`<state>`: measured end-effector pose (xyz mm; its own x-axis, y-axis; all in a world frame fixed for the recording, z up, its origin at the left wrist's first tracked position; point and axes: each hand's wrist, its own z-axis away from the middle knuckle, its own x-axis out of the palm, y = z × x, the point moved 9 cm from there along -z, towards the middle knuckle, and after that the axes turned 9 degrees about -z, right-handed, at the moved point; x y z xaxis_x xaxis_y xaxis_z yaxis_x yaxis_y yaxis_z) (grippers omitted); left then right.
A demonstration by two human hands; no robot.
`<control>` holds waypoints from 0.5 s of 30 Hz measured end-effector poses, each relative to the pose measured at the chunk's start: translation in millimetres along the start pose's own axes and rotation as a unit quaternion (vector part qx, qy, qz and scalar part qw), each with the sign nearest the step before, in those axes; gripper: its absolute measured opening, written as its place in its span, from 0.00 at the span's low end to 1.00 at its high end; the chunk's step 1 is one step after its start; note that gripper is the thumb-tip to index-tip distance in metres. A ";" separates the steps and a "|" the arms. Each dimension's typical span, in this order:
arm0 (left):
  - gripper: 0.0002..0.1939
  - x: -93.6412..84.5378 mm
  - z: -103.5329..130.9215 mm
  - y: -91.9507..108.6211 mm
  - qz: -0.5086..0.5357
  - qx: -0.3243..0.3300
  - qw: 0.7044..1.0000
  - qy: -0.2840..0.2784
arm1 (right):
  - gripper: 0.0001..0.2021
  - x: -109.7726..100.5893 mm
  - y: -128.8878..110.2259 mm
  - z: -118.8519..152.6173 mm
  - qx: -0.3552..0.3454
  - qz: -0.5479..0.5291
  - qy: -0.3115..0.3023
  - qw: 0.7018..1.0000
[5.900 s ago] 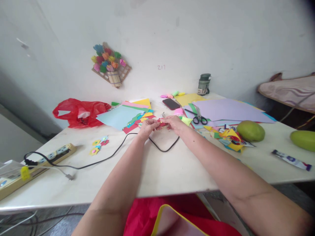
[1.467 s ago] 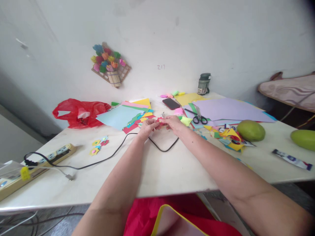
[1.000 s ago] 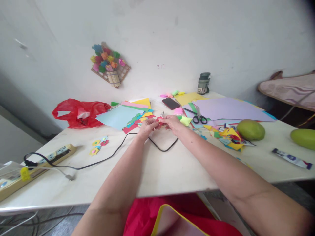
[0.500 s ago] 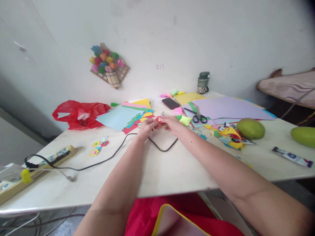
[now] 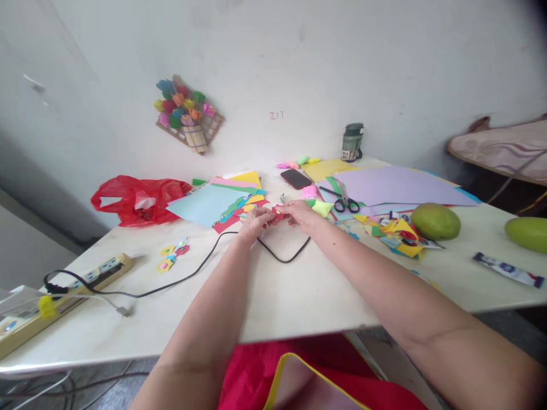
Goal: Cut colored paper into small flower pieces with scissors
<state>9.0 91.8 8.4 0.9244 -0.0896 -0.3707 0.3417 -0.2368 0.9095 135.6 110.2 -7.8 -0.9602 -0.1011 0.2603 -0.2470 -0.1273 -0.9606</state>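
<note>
Between my two hands is a small red paper flower, partly covered by the fingers. My left hand pinches its left side. The fingers of my right hand close on its right side. Just behind lie cut strips of coloured paper and a lump of yellow-green clay. A pink lump sits beyond my right hand. Several finished paper flowers with round coloured centres lie on the table to the left. A black cable loops below my hands.
A power strip and red plastic bag stand left. Scissors, a phone, purple paper sheets, paper scraps, green mangoes and a glue tube lie right. A bottle stands by the wall.
The red flower has turned a little between my fingers, and more of its face shows. Both hands stay in nearly the same place.
</note>
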 end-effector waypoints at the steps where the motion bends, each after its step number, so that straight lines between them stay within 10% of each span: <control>1: 0.14 0.2 0.4 1.3 -0.003 0.004 1.000 -0.001 | 0.14 -0.1 0.5 -0.6 -0.001 0.000 0.001 1.000; 15: 0.16 0.8 -0.4 3.3 -0.003 0.027 1.000 -0.003 | 0.12 1.0 4.1 -6.2 0.001 -0.006 -0.017 1.000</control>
<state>10.9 91.4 11.2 0.9212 -0.0932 -0.3777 0.3378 -0.2901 0.8954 132.8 115.7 -12.1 -0.9521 -0.1332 0.2754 -0.2585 -0.1310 -0.9571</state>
